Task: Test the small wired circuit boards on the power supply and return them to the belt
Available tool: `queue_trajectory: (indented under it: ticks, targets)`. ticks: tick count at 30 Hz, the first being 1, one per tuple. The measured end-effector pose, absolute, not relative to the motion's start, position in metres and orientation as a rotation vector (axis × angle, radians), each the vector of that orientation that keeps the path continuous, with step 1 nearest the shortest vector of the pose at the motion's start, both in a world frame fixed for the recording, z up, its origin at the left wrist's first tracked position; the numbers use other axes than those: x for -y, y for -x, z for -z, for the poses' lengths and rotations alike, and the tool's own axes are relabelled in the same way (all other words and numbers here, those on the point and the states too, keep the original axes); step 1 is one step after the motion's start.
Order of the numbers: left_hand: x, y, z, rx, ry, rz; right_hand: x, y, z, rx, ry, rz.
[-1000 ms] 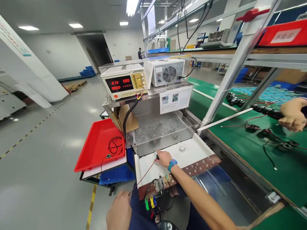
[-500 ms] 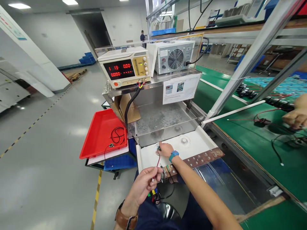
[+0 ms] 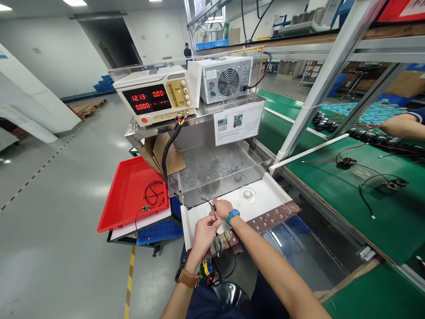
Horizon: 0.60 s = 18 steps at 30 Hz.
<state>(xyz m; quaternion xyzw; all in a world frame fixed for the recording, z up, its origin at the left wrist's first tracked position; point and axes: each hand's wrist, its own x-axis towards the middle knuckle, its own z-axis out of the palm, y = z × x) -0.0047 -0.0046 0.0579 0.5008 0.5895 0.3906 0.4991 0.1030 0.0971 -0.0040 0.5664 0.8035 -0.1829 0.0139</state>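
Note:
My left hand (image 3: 206,231) is closed, with thumb and forefinger pinching a thin red and black wire (image 3: 214,214). Just beyond it, my right hand (image 3: 223,209) is closed on a small dark part, probably a little circuit board, mostly hidden by the fingers. Both hands are close together over the left part of a white tray (image 3: 270,195) with round raised seats. Along the tray's near edge runs a brown strip (image 3: 265,219) with metal studs. Black cables with a green clip (image 3: 226,235) hang at that strip, below my hands.
A power supply (image 3: 151,95) with red digits and a grey fan-backed unit (image 3: 227,79) stand on a metal shelf. Left is a red tray (image 3: 114,199) with a small wired board (image 3: 145,208). Wired fans (image 3: 393,184) lie on the green bench (image 3: 332,195), near a co-worker's arm (image 3: 401,126).
My left hand has moved up toward my right hand, bringing the wire with it. The co-worker's hand has drawn back from the wired fans on the bench. The camera view has shifted slightly.

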Motion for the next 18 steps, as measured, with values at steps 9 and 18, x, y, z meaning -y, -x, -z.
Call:
queue_trajectory:
  ticks: [9,18]
  targets:
    - [-0.005,-0.009,-0.010,-1.602,-1.318,-0.759,-0.098,-0.106,0.004,-2.528,-1.759,0.583]
    - [-0.007,-0.008,0.000,-1.616,-1.283,-0.752,-0.099,-0.105,0.010,-2.550,-1.785,0.555]
